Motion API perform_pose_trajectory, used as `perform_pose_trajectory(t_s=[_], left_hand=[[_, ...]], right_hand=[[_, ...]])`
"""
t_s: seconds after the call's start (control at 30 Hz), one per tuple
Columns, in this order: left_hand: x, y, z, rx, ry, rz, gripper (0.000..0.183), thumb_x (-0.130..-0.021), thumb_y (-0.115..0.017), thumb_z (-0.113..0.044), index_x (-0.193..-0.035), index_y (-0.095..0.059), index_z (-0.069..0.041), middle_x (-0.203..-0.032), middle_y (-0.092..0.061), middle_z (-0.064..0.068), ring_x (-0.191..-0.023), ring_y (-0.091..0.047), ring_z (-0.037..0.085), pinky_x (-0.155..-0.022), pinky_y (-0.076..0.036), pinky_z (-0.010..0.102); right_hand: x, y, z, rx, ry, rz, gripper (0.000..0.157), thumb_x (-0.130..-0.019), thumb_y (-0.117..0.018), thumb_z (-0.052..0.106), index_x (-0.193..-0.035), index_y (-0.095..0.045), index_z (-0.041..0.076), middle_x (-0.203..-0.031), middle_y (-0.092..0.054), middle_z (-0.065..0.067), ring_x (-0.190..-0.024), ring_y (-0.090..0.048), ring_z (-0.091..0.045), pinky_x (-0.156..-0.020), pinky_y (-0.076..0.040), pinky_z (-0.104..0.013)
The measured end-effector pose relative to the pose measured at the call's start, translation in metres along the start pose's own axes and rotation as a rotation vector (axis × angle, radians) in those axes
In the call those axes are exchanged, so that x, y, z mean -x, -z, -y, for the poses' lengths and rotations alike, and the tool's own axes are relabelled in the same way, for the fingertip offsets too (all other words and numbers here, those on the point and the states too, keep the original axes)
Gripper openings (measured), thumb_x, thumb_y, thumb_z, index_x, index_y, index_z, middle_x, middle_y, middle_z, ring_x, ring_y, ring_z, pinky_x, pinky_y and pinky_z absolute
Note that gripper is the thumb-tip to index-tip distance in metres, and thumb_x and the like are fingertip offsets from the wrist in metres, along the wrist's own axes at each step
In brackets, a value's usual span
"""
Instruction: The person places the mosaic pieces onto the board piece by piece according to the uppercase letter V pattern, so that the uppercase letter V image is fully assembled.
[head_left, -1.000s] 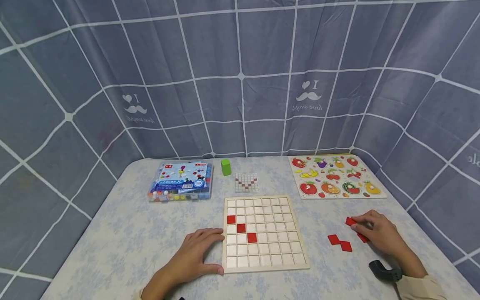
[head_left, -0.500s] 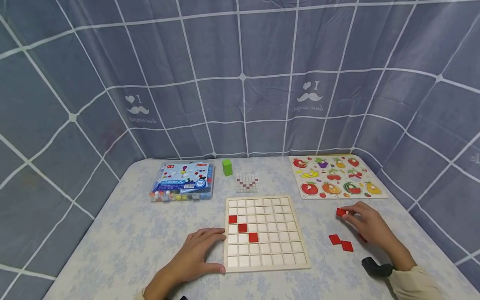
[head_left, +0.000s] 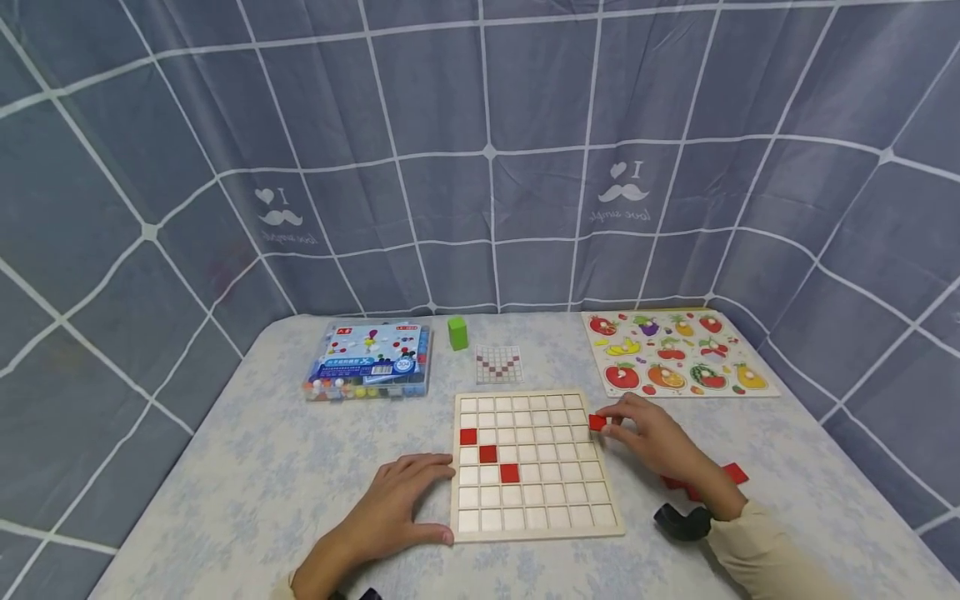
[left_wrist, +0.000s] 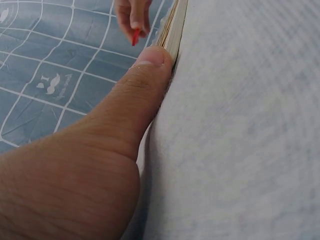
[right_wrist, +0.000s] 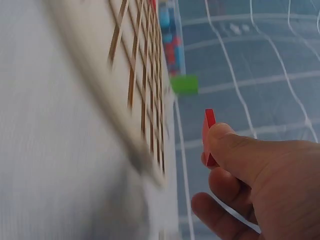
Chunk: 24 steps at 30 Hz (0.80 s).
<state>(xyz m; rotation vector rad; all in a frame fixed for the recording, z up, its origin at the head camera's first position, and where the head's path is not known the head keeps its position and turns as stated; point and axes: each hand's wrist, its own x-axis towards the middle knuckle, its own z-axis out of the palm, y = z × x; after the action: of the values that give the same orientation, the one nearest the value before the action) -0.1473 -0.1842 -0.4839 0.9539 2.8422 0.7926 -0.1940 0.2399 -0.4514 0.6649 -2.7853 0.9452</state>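
A red square tile (head_left: 597, 422) is pinched between thumb and fingers of my right hand (head_left: 651, 437), at the right edge of the wooden grid board (head_left: 543, 497). In the right wrist view the tile (right_wrist: 209, 137) stands edge-on above the table. Three red tiles sit in cells on the board's left half, stepping down to the right; one is the lowest red tile (head_left: 509, 473). My left hand (head_left: 393, 510) rests beside the board, fingers spread and relaxed, fingertips and thumb against its left edge. The left wrist view shows the thumb (left_wrist: 145, 75) along the board's side.
Loose red tiles (head_left: 737, 473) lie partly hidden under my right forearm. Behind the board are a pattern card (head_left: 498, 365) with a V of coloured squares, a green block (head_left: 457, 333) and a clear box of coloured pieces (head_left: 367, 360). A fruit puzzle board (head_left: 678, 354) lies back right.
My right hand has lifted a red tile from the loose ones and carried it left to the board's right edge. My left hand stays at the board's left edge.
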Motion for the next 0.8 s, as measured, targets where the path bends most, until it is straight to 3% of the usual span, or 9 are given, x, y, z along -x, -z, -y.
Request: perform_pose_trajectory(t_s=[0.37, 0.6, 0.8], left_hand=[[0.0, 0.001, 0.0, 0.002, 0.001, 0.0, 0.081, -0.078, -0.067, -0.076, -0.14, -0.057, -0.025, -0.151, -0.047, -0.009, -0.137, -0.04, 0.021, -0.1, -0.033, 0.058], [0.0, 0.0, 0.001, 0.002, -0.004, -0.009, 0.081, -0.077, -0.067, -0.076, -0.139, -0.058, -0.025, -0.15, -0.047, -0.009, -0.136, -0.041, 0.02, -0.1, -0.033, 0.058], [0.001, -0.001, 0.002, 0.007, -0.017, -0.022, 0.08, -0.077, -0.068, -0.075, -0.139, -0.058, -0.026, -0.15, -0.046, -0.011, -0.136, -0.04, 0.02, -0.099, -0.033, 0.058]], right_hand=[[-0.008, -0.044, 0.05, -0.132, 0.169, 0.202, 0.022, -0.094, -0.074, 0.023, -0.114, -0.075, 0.012, -0.088, -0.054, 0.014, -0.079, -0.049, -0.006, -0.07, -0.043, -0.026], [-0.003, -0.059, 0.063, -0.128, 0.235, 0.239, 0.021, -0.094, -0.074, 0.029, -0.112, -0.077, 0.017, -0.091, -0.056, 0.018, -0.077, -0.049, -0.004, -0.07, -0.042, -0.025], [0.001, -0.062, 0.066, -0.076, 0.262, 0.222, 0.016, -0.091, -0.078, 0.03, -0.106, -0.078, 0.022, -0.082, -0.052, 0.019, -0.074, -0.045, -0.003, -0.071, -0.038, -0.026]])
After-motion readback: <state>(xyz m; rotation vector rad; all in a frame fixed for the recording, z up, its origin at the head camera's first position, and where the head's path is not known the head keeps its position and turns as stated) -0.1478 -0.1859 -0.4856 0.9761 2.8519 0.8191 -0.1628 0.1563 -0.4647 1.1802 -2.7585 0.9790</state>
